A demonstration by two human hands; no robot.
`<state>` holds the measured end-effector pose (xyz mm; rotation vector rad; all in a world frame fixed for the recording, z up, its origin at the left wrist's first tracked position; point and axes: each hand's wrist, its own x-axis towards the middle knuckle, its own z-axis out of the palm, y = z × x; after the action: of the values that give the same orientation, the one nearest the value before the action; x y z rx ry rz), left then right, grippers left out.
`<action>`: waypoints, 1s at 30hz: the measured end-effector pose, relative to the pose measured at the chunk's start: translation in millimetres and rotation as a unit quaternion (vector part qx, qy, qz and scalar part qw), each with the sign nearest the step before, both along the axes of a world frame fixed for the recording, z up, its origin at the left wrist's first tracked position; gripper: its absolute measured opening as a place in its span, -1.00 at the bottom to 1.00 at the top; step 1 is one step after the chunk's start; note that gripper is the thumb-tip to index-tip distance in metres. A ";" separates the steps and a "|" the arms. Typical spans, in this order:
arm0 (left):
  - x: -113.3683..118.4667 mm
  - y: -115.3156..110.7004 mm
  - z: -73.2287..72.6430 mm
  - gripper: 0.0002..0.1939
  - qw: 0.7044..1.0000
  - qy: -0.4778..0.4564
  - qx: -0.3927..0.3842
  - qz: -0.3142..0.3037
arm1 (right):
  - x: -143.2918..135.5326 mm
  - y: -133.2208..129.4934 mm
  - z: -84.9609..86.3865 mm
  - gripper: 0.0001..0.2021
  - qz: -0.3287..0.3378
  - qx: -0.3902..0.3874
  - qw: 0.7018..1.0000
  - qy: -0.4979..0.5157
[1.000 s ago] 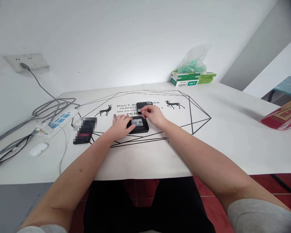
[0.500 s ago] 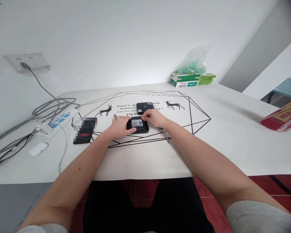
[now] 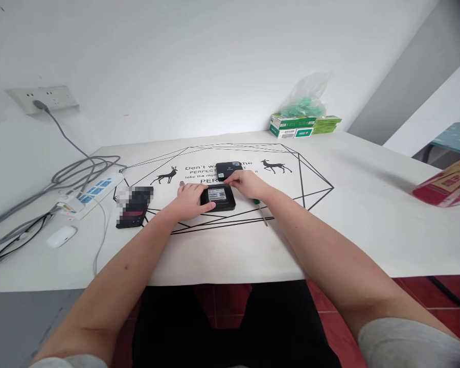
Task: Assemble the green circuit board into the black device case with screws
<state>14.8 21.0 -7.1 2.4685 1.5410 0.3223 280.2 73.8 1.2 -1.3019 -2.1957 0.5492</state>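
A small black device (image 3: 224,203) with a white label lies on the printed mat. My left hand (image 3: 191,200) grips its left side, thumb on the front edge and fingers at the back. Just above its back right corner is my right hand (image 3: 246,184), fingertips pinched together; whatever they hold is too small to make out. Behind the device lies a black cover (image 3: 229,170), partly beside the right fingertips. A screwdriver with a green handle (image 3: 256,202) rests below my right hand.
On the left are a blurred black phone (image 3: 136,207), a white power strip (image 3: 95,191) with cables, glasses (image 3: 21,239) and a white earphone case (image 3: 61,237). Green boxes (image 3: 293,127) and a plastic bag stand at the back. A red packet (image 3: 446,185) is at the right.
My right hand has lifted slightly up and right from the device towards the black cover. More of the screwdriver handle shows. My left hand keeps its hold.
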 end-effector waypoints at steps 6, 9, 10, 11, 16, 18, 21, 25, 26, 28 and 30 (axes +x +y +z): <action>4.3 0.3 2.0 0.03 0.999 0.021 -0.017 -0.019 | 30.7 2.2 8.0 -0.58 -0.158 -0.059 0.979 -0.112; 6.2 2.0 2.5 0.02 1.000 0.010 -0.013 -0.007 | 37.3 0.0 7.8 -0.53 -0.146 -0.121 0.971 -0.149; 6.5 1.9 2.6 0.02 1.000 0.005 -0.010 -0.006 | 36.3 -1.1 8.8 -0.53 -0.142 -0.119 0.972 -0.146; 6.9 1.2 2.8 0.02 1.000 0.001 -0.007 -0.007 | 34.2 -2.2 10.7 -0.54 -0.143 -0.111 0.974 -0.139; 11.6 -11.2 7.3 0.06 0.999 0.005 -0.031 -0.028 | 20.9 -6.9 26.1 -0.57 -0.176 0.043 0.983 0.012; 14.7 -16.7 10.8 0.08 0.999 0.009 -0.048 -0.023 | 17.8 -8.8 29.1 -0.58 -0.165 0.136 0.970 0.113; 18.0 -21.2 16.1 0.17 0.998 0.017 -0.058 -0.013 | 12.9 -12.8 27.8 -0.56 -0.107 0.230 0.945 0.205; 19.7 -22.4 17.3 0.18 0.997 0.020 -0.067 -0.023 | 5.0 -18.8 22.9 -0.57 -0.057 0.277 0.935 0.216; 19.9 -22.5 16.2 0.17 0.997 0.027 -0.061 -0.030 | 3.6 -19.8 22.0 -0.58 -0.050 0.279 0.936 0.210; 20.0 -22.4 13.5 0.17 0.997 0.044 -0.046 -0.042 | 2.2 -20.8 21.1 -0.59 -0.039 0.278 0.939 0.198; 19.3 -22.2 11.8 0.20 0.996 0.060 -0.046 -0.048 | 2.4 -21.1 20.9 -0.60 -0.034 0.281 0.939 0.194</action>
<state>34.1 -1.2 4.7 2.5188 1.4400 0.0865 282.6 52.8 22.1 -0.8702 -1.7832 0.1123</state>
